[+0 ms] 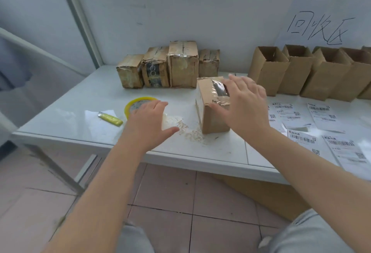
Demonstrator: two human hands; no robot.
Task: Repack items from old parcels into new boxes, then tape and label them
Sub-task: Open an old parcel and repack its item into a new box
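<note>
A taped cardboard parcel [208,112] stands upright in the middle of the white table [84,96]. My right hand [245,104] hovers over its right top edge with fingers spread and straight, thumb near the parcel's front corner. My left hand [148,118] is open just left of the parcel, above a roll of yellow tape [130,104], holding nothing. Several worn old parcels [170,66] stand in a row at the back. Several open new boxes [301,70] line the back right.
A yellow box cutter [110,119] lies on the table left of the tape. Several printed shipping labels [321,124] are spread at the right. Crumbs or packing debris [188,130] lie in front of the parcel. A white wall stands behind.
</note>
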